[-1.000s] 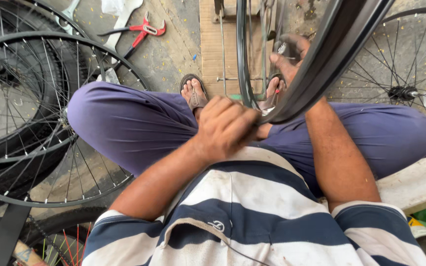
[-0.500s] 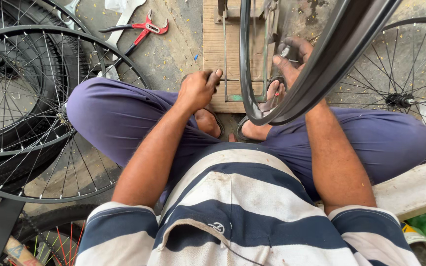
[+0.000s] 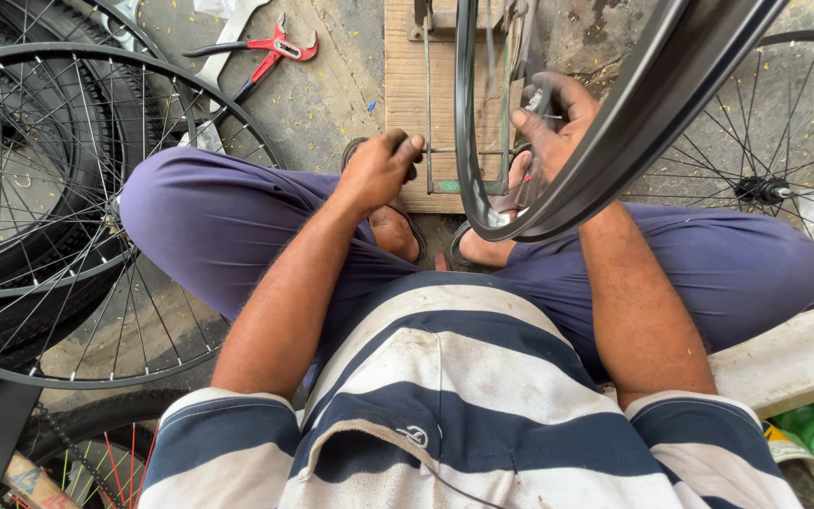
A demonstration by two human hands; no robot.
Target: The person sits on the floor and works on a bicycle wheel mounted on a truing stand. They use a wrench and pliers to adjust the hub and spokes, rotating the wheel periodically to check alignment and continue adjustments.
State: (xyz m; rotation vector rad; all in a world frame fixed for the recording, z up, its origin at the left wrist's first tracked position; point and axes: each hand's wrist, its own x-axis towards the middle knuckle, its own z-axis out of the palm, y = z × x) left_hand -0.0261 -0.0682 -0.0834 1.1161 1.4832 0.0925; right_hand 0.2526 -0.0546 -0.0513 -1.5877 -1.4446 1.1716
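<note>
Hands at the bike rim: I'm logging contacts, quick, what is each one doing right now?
Left hand: closed, fingertips pinched on a thin metal rod of the stand.
Right hand: closed around a small tool at the rim; tool unclear.

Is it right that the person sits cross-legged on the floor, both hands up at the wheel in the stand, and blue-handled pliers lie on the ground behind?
Not quite: the head view shows the pliers have red handles, not blue. The rest holds: the left hand and right hand are at the wheel in the stand.
</note>
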